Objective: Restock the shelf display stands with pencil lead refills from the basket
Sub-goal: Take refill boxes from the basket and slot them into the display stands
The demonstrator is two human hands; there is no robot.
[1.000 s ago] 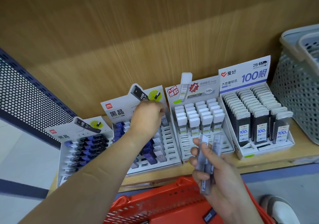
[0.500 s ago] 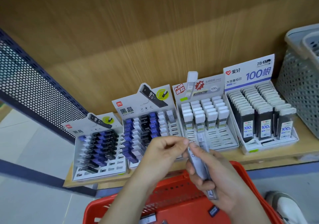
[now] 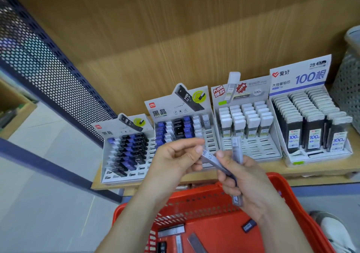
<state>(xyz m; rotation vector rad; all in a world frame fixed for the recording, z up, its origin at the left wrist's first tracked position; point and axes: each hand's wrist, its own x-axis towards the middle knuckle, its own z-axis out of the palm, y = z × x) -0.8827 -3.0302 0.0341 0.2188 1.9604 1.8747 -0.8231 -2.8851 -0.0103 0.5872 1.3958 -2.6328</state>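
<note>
At the far left a dark blue perforated metal side panel [image 3: 48, 73] bounds the light wooden shelf [image 3: 311, 172]. On the shelf four white cardboard display stands sit side by side, tilted back so their stepped slots show the stock to a shopper. The leftmost stand [image 3: 109, 128] carries flat black and blue lead cases, with empty slots toward its front. The second stand [image 3: 161, 112], of the same brand, has bare slots down its right side, which is probably where the next piece belongs. In front of it the left hand [image 3: 175, 161] pinches the end of a slim grey case printed HB 0.7 [image 3: 208, 156] between thumb and forefinger. It seems to be drawing that case out of the bundle of grey translucent refill cases [image 3: 237, 152] that the right hand [image 3: 251, 184] clamps in its curled fingers. The hands are close together, joined through that one case, so that one can feed while the other stores. Below them the red slotted plastic basket [image 3: 194, 200] holds a few loose refills [image 3: 171, 230] on its floor. Further right are the white-capped tube stand [image 3: 251, 149], its front rows empty, the nearly full "100" stand [image 3: 300, 77], and a grey mesh bin [image 3: 348, 89] at the edge.
</note>
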